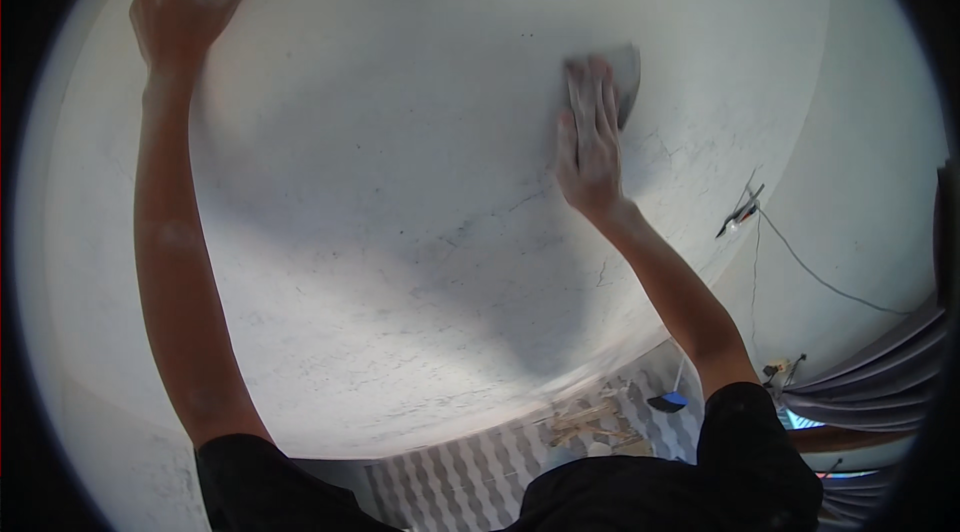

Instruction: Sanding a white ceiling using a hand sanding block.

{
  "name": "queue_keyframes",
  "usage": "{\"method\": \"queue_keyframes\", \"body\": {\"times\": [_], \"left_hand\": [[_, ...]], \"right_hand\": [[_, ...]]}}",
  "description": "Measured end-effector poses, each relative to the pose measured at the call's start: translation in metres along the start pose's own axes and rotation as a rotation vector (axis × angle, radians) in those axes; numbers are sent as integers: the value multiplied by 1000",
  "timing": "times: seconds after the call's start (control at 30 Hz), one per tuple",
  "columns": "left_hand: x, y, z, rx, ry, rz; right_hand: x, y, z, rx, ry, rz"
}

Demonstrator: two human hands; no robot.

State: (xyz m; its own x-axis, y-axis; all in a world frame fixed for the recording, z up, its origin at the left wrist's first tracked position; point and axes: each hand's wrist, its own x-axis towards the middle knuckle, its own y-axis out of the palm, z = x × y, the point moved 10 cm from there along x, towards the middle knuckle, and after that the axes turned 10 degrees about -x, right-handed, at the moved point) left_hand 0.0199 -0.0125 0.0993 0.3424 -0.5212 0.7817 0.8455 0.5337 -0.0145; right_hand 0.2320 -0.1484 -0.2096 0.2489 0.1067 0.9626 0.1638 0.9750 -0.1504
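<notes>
Grey sheet (pixel 628 80) under flat, open right hand (pixel 592 140), against wall (pixel 400 152); left hand (pixel 192 0): grip unclear.

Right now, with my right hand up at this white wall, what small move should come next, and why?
I'd probably slide your right hand, with the grey sheet under its fingers, slightly down and left: fine dark cracks mark the white wall there.
</notes>
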Motion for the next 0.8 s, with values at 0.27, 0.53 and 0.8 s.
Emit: {"method": "queue_keyframes", "body": {"times": [0.27,0.53,0.8], "left_hand": [[2,-21,-42,-213,-175,-115],[-58,-40,-75,-50,-65,-342],[-282,-42,-113,-160,-564,-44]], "right_hand": [[-85,46,33,-81,-162,99],[19,29,85,-6,-194,-49],[-76,50,46,-101,-287,183]]}}
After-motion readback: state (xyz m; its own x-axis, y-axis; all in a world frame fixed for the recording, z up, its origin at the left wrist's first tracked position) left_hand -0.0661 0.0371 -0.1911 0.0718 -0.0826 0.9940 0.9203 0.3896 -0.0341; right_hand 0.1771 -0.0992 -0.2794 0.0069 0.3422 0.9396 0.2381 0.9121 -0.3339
